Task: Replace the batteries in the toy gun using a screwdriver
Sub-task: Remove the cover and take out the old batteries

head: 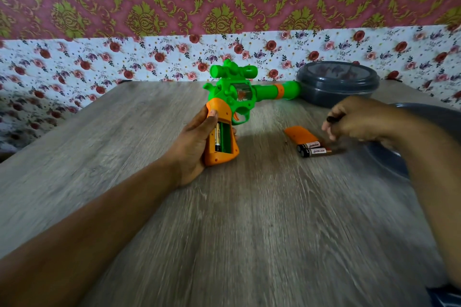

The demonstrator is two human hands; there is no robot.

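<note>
A green toy gun (pixel 239 93) with an orange grip lies on the wooden table (pixel 224 219), barrel pointing right. My left hand (pixel 197 139) grips the orange handle. Its battery compartment (pixel 222 138) is uncovered, with one battery in the left slot and the right slot bare. The orange compartment cover (pixel 300 134) lies on the table to the right. Two batteries (pixel 314 149) lie side by side just in front of it. My right hand (pixel 354 119) hovers above them, blurred, with a small dark object (pixel 333 119) pinched in its fingers.
A dark grey lidded container (pixel 336 85) stands at the back right, touching the gun's muzzle. Another dark grey round dish (pixel 389 157) shows partly under my right arm. Floral wallpaper backs the table.
</note>
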